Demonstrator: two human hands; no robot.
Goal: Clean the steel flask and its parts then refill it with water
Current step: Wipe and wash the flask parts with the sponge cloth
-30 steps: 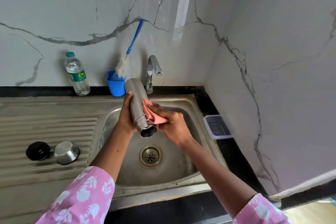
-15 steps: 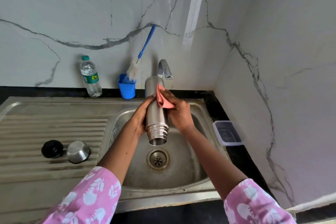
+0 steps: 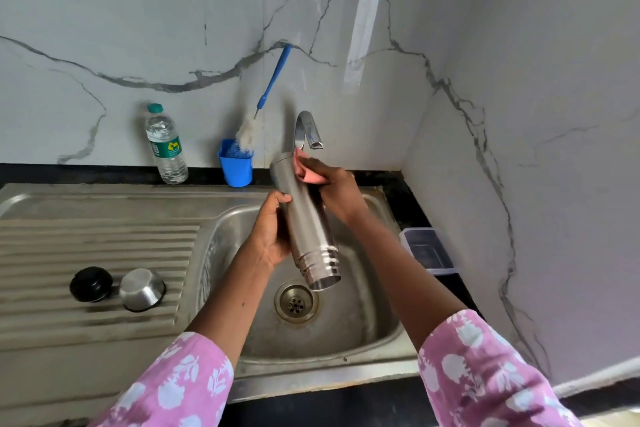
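The steel flask (image 3: 304, 225) hangs tilted over the sink (image 3: 384, 333), mouth down toward the drain, its lower body gripped by the left hand (image 3: 273, 236) while the right hand (image 3: 337, 189) presses a pink cloth (image 3: 306, 172) near its raised base.

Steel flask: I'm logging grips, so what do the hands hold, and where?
Left hand grips the steel flask at mid-body, mouth down over the sink. Right hand presses a pink cloth near its base.
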